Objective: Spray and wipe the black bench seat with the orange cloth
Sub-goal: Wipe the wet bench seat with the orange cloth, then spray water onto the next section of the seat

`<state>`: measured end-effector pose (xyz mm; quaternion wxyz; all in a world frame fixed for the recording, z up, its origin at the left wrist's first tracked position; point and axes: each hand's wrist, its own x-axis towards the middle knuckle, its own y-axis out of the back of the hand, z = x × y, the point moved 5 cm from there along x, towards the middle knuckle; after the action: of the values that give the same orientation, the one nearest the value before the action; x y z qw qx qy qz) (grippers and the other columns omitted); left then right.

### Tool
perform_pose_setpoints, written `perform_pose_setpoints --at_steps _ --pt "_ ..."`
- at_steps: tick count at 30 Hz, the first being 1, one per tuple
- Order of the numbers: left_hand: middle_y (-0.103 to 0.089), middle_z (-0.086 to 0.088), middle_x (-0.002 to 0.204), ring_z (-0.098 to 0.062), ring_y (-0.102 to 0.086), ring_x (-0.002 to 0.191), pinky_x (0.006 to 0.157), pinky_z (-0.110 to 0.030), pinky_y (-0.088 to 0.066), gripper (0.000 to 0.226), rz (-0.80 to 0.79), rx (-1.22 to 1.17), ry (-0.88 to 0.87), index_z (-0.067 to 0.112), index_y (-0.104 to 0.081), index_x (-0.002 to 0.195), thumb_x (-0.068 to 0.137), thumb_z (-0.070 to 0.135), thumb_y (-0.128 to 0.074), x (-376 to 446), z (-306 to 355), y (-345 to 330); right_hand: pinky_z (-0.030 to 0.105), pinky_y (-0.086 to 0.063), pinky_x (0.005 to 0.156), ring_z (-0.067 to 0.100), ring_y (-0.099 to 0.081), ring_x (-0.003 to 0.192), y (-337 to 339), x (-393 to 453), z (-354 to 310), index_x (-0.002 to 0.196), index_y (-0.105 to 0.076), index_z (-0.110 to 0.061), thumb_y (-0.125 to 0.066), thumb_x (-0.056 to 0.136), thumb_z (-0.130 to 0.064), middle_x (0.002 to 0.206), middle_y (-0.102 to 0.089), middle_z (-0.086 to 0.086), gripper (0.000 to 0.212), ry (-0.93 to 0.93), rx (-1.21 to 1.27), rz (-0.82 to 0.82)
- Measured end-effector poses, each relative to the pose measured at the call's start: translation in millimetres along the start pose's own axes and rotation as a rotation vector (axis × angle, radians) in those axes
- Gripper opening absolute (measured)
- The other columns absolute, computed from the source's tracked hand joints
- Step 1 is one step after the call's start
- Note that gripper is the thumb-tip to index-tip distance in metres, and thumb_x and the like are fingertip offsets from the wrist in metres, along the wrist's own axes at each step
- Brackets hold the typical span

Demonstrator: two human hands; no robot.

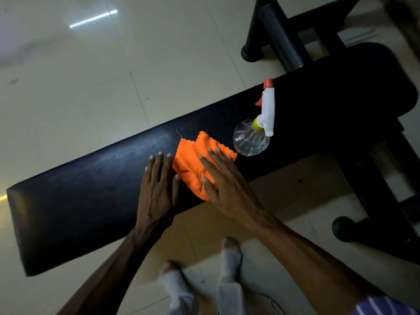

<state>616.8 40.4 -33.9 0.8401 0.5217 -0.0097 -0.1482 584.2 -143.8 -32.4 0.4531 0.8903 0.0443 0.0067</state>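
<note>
The black bench (91,201) ran diagonally across the view, from its lower-left end to its upper-right end, over a pale tiled floor (79,87). The cloth (193,164), orange and crumpled, lay on the seat about midway along its length, reaching from the middle of the pad toward the near edge. One corner of it hung close to that near edge.

The right hand (223,183) lay flat, palm down, on the cloth. Its fingers (212,163) were spread apart and extended, not curled or pinching; the thumb pressed the cloth's lower part. Fingertips reached almost to the cloth's far zigzag edge.

The left hand (159,189) lay flat, palm down, directly on the bare seat just beside the cloth's left side. Its four fingers were straight and close together, the thumb out to the side with its tip touching or nearly touching the cloth edge. It held nothing.

A spray bottle (255,133) stood on the seat just beyond the cloth toward the upper-right end, near the far edge. Clear round body, yellow collar, white head, orange trigger and orange nozzle tip pointing toward the far edge. Its base sat just beside the cloth's right corner; contact could not be told.

The seat left of the hands showed a dull sheen. A loose thread stuck out from the cloth's far corner.

Black frame legs (272,30) stood past the far edge at upper right. Two feet (229,251) in light trousers stood on the floor by the near edge. A striped sleeve (384,306) showed at the bottom right corner.
</note>
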Motion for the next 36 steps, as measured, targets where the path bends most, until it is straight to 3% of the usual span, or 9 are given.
perform_pose_setpoints --at_steps 3,6,10,15,17,20,24,31,36 --pt "-0.039 -0.021 0.162 -0.039 -0.03 0.155 0.125 -0.053 -0.029 0.058 -0.035 -0.029 -0.056 0.002 -0.042 0.154 0.103 0.029 -0.048 22 35 0 0.049 -0.055 0.099 0.028 -0.069 0.115 40 -18 17 0.114 -0.073 -0.012 -0.063 0.101 -0.022 0.12 -0.072 0.008 0.019 -0.249 0.185 0.171" --pt "-0.042 -0.024 0.158 -0.042 -0.034 0.151 0.124 -0.054 -0.03 0.058 -0.088 -0.01 -0.171 0.001 -0.042 0.153 0.101 0.022 -0.058 43 66 -7 0.045 -0.06 0.078 0.011 -0.072 0.085 73 -27 40 0.088 -0.068 -0.022 -0.07 0.098 -0.04 0.086 -0.073 -0.008 0.021 -0.497 0.329 0.305" --pt "-0.041 -0.021 0.159 -0.04 -0.032 0.153 0.127 -0.05 -0.025 0.058 -0.186 0.06 -0.244 0.003 -0.044 0.152 0.098 0.021 -0.06 68 86 -19 0.036 -0.06 0.083 0.01 -0.066 0.099 100 -20 58 0.109 -0.061 -0.026 -0.081 0.081 -0.062 0.104 -0.067 -0.007 0.05 -0.607 0.39 0.412" --pt "-0.05 -0.012 0.147 -0.034 -0.045 0.137 0.116 -0.039 -0.033 0.047 -0.288 0.179 -0.268 0.01 -0.054 0.139 0.097 0.031 -0.056 85 92 -27 0.02 -0.049 0.106 0.018 -0.056 0.132 115 39 59 0.154 -0.043 -0.012 -0.091 0.077 -0.048 0.147 -0.05 0.007 0.098 -0.345 0.407 0.339" --pt "-0.051 -0.008 0.142 -0.032 -0.046 0.131 0.105 -0.039 -0.035 0.042 -0.276 0.21 -0.231 0.015 -0.055 0.134 0.097 0.036 -0.055 91 92 -27 0.021 -0.054 0.101 0.019 -0.067 0.117 116 64 55 0.155 -0.041 -0.008 -0.084 0.087 -0.041 0.142 -0.055 0.004 0.087 -0.292 0.426 0.342" --pt "-0.051 -0.008 0.139 -0.033 -0.045 0.129 0.1 -0.042 -0.037 0.04 -0.262 0.225 -0.194 0.016 -0.056 0.129 0.096 0.039 -0.055 95 91 -28 0.052 -0.061 0.094 0.031 -0.075 0.102 120 84 54 0.135 -0.057 -0.01 -0.075 0.097 -0.026 0.122 -0.068 0.007 0.044 -0.282 0.559 0.405" --pt "-0.053 -0.012 0.134 -0.034 -0.046 0.13 0.108 -0.04 -0.037 0.04 -0.223 0.124 -0.243 0.01 -0.058 0.125 0.092 0.033 -0.061 97 101 -29 0.018 -0.057 0.062 0.002 -0.069 0.062 139 87 62 0.112 -0.062 -0.009 -0.072 0.1 -0.028 0.096 -0.069 -0.007 0.024 -0.325 0.631 0.487" --pt "-0.052 -0.012 0.141 -0.034 -0.042 0.141 0.123 -0.046 -0.025 0.053 -0.273 0.117 -0.227 0.01 -0.054 0.137 0.096 0.044 -0.059 89 121 -36 0.025 -0.053 0.048 0.014 -0.06 0.038 143 53 86 0.145 -0.055 -0.036 -0.053 0.098 -0.069 0.085 -0.079 0.0 0.057 -0.616 0.575 -0.152" --pt "-0.051 -0.011 0.143 -0.033 -0.037 0.146 0.123 -0.043 -0.026 0.054 -0.277 0.146 -0.163 0.011 -0.054 0.138 0.098 0.048 -0.058 86 132 -46 0.02 -0.051 0.046 0.011 -0.06 0.034 143 35 92 0.142 -0.061 -0.03 -0.049 0.099 -0.069 0.046 -0.063 -0.004 0.059 -0.57 0.336 -0.174"
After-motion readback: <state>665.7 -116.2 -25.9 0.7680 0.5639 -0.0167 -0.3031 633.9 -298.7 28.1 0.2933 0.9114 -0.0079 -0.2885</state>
